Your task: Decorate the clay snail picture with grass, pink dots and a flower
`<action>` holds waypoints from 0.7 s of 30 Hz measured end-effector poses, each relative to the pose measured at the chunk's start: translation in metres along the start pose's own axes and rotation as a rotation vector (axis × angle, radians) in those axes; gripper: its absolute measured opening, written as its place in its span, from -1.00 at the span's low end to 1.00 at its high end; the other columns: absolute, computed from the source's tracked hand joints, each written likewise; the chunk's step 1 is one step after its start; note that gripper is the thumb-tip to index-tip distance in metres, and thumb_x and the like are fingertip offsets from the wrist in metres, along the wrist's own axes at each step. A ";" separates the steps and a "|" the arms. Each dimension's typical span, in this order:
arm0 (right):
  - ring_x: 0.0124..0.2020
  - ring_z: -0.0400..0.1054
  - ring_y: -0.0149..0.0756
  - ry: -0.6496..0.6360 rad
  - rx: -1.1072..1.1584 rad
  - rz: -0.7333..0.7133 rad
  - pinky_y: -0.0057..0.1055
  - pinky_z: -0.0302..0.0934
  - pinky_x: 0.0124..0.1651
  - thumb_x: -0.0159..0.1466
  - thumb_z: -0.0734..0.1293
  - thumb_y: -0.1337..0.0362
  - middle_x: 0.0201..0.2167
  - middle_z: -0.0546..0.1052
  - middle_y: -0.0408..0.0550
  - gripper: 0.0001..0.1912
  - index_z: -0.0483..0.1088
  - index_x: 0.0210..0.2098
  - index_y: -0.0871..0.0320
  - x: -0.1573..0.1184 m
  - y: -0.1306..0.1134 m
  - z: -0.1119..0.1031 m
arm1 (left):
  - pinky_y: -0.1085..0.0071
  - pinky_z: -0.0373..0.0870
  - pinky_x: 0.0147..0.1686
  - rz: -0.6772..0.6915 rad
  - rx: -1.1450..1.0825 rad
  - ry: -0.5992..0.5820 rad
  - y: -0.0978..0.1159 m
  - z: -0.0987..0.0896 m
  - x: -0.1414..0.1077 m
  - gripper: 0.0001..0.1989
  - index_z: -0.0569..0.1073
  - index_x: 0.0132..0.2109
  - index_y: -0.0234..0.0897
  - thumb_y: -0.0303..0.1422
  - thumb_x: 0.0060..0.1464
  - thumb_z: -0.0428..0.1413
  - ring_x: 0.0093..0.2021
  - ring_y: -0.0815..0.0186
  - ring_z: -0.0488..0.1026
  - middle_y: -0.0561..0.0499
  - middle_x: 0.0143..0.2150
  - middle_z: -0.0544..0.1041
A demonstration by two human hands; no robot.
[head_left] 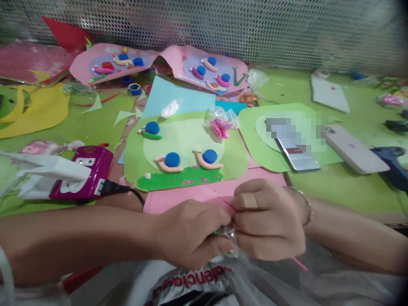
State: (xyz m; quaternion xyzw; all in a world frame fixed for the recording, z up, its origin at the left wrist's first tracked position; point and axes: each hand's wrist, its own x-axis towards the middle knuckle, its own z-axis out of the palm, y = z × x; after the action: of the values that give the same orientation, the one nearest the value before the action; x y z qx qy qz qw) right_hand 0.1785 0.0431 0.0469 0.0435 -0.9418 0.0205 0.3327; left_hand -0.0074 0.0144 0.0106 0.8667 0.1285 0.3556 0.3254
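Observation:
My left hand point(200, 231) is closed in a pinch on a small clear plastic bag point(230, 234) with a bit of green in it. Against it, my right hand point(269, 219) is curled into a fist. A thin pink stick or cord point(300, 263) runs through its grip, and its fingers touch the bag's edge. Just beyond both hands lies a green card point(134, 153) with a paler oval, bearing several clay snails point(172, 160) with blue shells and a green clay strip point(178, 180). Bagged pink clay point(220, 126) and a white lump point(170, 109) sit on its upper part.
A purple power strip point(95, 170) with white plugs and a black cord is at left. To the right are a smartphone point(296, 148), a white phone point(357, 148) and a dark blue glue gun point(390, 163). Pink snail cards point(165, 55) lean against a perforated metal panel point(223, 25).

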 end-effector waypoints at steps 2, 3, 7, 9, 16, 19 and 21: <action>-0.70 0.10 -0.46 0.003 -0.021 0.004 -0.42 -0.01 -0.70 0.11 0.28 0.37 -0.68 0.25 -0.20 -0.86 0.36 -0.57 0.19 -0.001 0.001 0.000 | 0.45 0.14 -0.56 -0.043 -0.010 -0.037 -0.001 -0.001 -0.001 -0.80 0.10 -0.27 -0.24 -0.23 0.26 -0.26 -0.59 0.37 0.25 0.06 -0.51 0.33; -0.70 0.11 -0.45 -0.002 -0.029 0.001 -0.42 -0.01 -0.70 0.10 0.28 0.37 -0.68 0.25 -0.21 -0.87 0.36 -0.57 0.18 0.000 0.001 0.000 | 0.45 0.13 -0.56 -0.058 -0.013 -0.047 -0.001 -0.001 -0.001 -0.80 0.10 -0.27 -0.24 -0.23 0.26 -0.26 -0.59 0.37 0.24 0.07 -0.50 0.32; -0.71 0.11 -0.45 -0.024 -0.023 -0.008 -0.43 -0.02 -0.71 0.11 0.27 0.39 -0.69 0.23 -0.20 -0.85 0.34 -0.59 0.19 0.001 0.000 -0.001 | 0.47 0.14 -0.56 -0.049 -0.015 -0.034 0.000 -0.002 0.000 -0.81 0.11 -0.25 -0.25 -0.25 0.26 -0.26 -0.59 0.38 0.23 0.06 -0.50 0.33; -0.71 0.11 -0.46 -0.023 -0.022 -0.002 -0.43 -0.02 -0.72 0.11 0.28 0.40 -0.69 0.23 -0.20 -0.84 0.34 -0.59 0.20 0.002 0.000 -0.001 | 0.47 0.16 -0.55 -0.036 -0.021 -0.023 0.000 -0.002 0.000 -0.80 0.12 -0.23 -0.25 -0.24 0.26 -0.25 -0.58 0.38 0.25 0.05 -0.48 0.34; -0.68 0.13 -0.49 0.028 -0.088 -0.007 -0.46 0.13 -0.66 0.15 0.33 0.36 -0.68 0.27 -0.18 -0.81 0.40 -0.59 0.21 -0.002 -0.002 -0.002 | 0.49 0.20 -0.52 -0.041 -0.039 -0.030 -0.001 -0.004 0.001 -0.79 0.15 -0.21 -0.27 -0.23 0.27 -0.25 -0.54 0.38 0.30 0.04 -0.46 0.37; -0.67 0.16 -0.47 0.057 -0.114 0.042 -0.43 0.20 -0.62 0.13 0.35 0.35 -0.66 0.30 -0.17 -0.87 0.45 -0.54 0.21 -0.005 -0.005 -0.002 | 0.51 0.24 -0.48 -0.047 -0.041 -0.033 -0.001 -0.005 0.001 -0.79 0.16 -0.20 -0.27 -0.24 0.27 -0.25 -0.51 0.38 0.32 0.03 -0.45 0.38; -0.65 0.18 -0.46 0.044 -0.115 0.056 -0.42 0.21 -0.62 0.13 0.36 0.34 -0.65 0.30 -0.17 -0.89 0.45 -0.52 0.21 -0.006 -0.006 -0.002 | 0.51 0.24 -0.47 -0.044 -0.039 -0.022 0.000 -0.005 0.001 -0.79 0.16 -0.19 -0.27 -0.24 0.27 -0.25 -0.51 0.39 0.32 0.03 -0.45 0.39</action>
State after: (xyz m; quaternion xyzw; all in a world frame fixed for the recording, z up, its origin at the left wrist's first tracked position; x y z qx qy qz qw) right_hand 0.1851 0.0372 0.0443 -0.0027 -0.9347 -0.0236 0.3548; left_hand -0.0105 0.0173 0.0135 0.8610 0.1373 0.3411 0.3514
